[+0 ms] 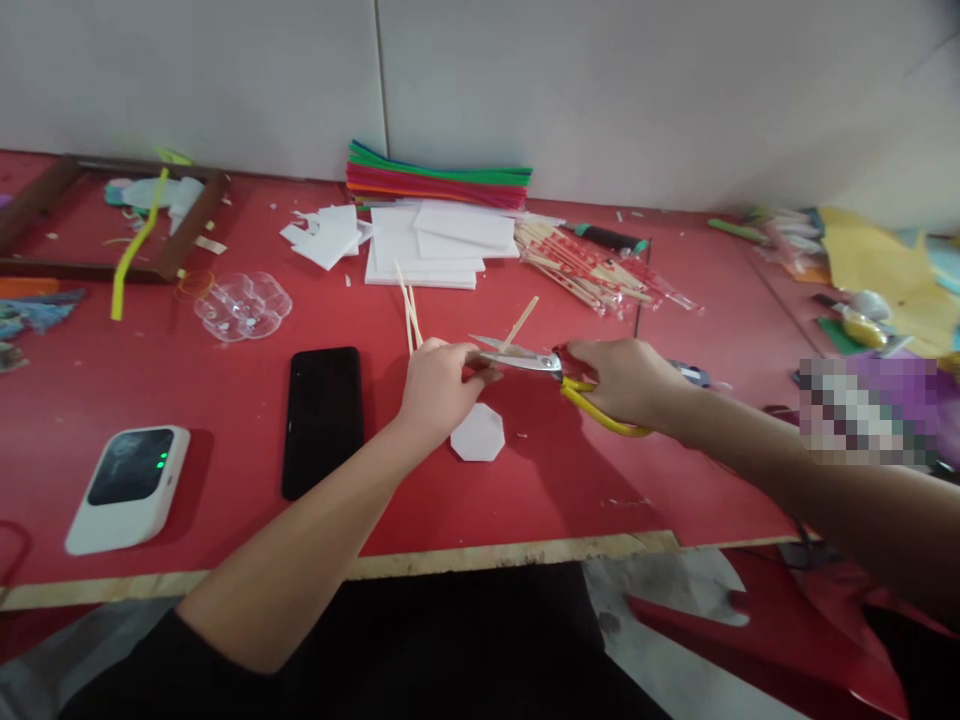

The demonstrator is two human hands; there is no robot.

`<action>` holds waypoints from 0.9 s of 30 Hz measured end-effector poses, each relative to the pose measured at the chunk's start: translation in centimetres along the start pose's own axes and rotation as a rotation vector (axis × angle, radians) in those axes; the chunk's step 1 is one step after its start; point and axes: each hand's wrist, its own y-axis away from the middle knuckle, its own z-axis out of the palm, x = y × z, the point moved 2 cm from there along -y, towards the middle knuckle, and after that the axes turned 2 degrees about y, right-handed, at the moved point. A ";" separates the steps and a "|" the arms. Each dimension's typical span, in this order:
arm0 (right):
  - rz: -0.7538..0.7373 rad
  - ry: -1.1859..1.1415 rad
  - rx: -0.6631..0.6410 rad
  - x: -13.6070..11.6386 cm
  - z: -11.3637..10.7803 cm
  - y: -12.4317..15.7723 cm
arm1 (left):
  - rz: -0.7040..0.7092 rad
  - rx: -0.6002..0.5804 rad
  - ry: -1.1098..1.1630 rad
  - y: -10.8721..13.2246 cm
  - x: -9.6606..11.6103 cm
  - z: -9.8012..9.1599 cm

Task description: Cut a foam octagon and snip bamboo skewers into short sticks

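My right hand (630, 380) is closed round the yellow handles of a pair of scissors (536, 361), whose silver blades point left. The blades are parted a little and reach my left hand (442, 385). That hand is closed, thumb and fingers pinched together by the blade tips. Thin pale wooden chopsticks (410, 315) stick up behind it and seem to be in its grip. A short piece of wooden stick (520, 322) slants up beyond the blades; I cannot tell whether it is held. Just below the fingers, a white octagonal piece (478, 433) lies flat on the red table (555, 500).
A black phone (322, 420) and a white device (129, 490) lie at left, near a clear plastic palette (244, 306). Behind are white sheets (442, 245), coloured pipe cleaners (439, 180) and wrapped chopsticks (585, 265). A brown frame (180, 225) and yellow sheet (862, 260) flank these.
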 end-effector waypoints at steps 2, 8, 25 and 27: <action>-0.007 -0.067 -0.009 -0.1 0.1 0.3 | -0.012 0.004 0.074 0.1 0.2 -0.2; 0.060 -0.358 -0.104 -0.4 0.4 1.2 | -0.021 0.019 0.240 0.2 0.6 -0.5; 0.130 -0.547 -0.280 -0.5 0.3 1.7 | -0.146 -0.075 0.479 0.2 0.4 -0.5; 0.125 -0.537 -0.279 -0.2 0.4 1.6 | -0.141 -0.074 0.455 0.2 0.1 -0.2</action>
